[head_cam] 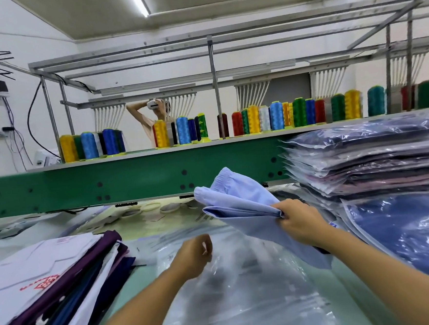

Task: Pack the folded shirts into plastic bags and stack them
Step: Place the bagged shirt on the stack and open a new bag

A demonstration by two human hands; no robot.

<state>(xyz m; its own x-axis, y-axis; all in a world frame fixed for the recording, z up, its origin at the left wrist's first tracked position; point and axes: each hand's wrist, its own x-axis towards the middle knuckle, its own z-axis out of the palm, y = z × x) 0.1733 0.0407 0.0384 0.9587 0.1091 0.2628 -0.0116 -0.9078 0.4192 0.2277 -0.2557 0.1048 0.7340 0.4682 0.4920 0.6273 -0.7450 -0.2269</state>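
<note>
My right hand (300,221) grips a folded light-blue garment (239,206) by its near edge and holds it lifted above the table, its elastic end pointing away from me. My left hand (195,255) pinches the edge of a clear plastic bag (242,287) that lies flat in front of me. A pile of folded, unbagged shirts (51,282), white, purple and navy, sits at the lower left. Bagged dark shirts are stacked high (368,159) at the right, with one more bagged blue shirt (403,227) lying below the stack.
A green machine beam (108,185) crosses the far side of the table, with a shelf of coloured thread cones (256,118) above it. Another person (154,113) stands behind the machine. Small rings and loose paper (150,207) lie under the beam.
</note>
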